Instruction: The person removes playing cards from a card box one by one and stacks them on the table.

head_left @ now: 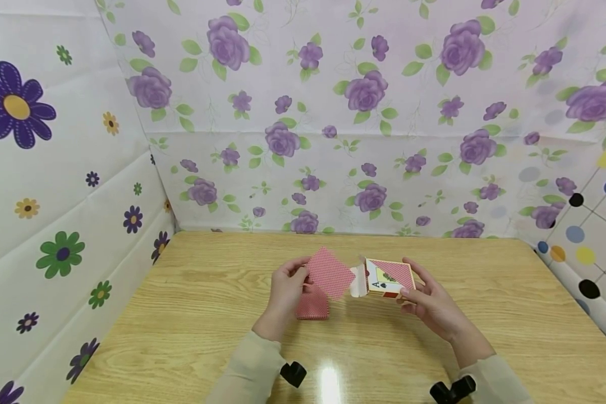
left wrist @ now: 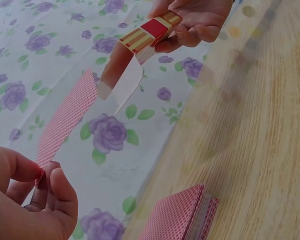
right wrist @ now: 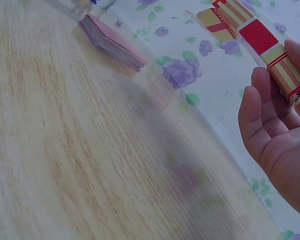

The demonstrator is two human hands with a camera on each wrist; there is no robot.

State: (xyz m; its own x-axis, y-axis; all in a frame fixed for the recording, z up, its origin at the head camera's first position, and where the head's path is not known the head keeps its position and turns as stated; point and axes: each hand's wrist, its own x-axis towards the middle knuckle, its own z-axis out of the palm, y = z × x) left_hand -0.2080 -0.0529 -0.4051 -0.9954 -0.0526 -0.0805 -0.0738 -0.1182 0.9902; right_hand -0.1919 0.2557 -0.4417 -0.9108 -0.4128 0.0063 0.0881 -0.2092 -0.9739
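My left hand (head_left: 286,289) pinches a red-patterned playing card (head_left: 331,273) by its edge between thumb and fingers. In the left wrist view the card (left wrist: 70,117) slants up toward the open end of a card box. My right hand (head_left: 432,300) grips that playing card box (head_left: 390,277), which shows an ace of spades on its face and has its white flap turned toward the card. Below the left hand a stack of playing cards (head_left: 313,304) lies on the table, backs up. In the right wrist view the box (right wrist: 262,37) is tilted, with fingers under its side.
The wooden table (head_left: 192,325) has a glossy light reflection near its front. A floral sheet (head_left: 328,185) rises behind its back edge. Patterned sheets (head_left: 63,255) stand along the left and right sides.
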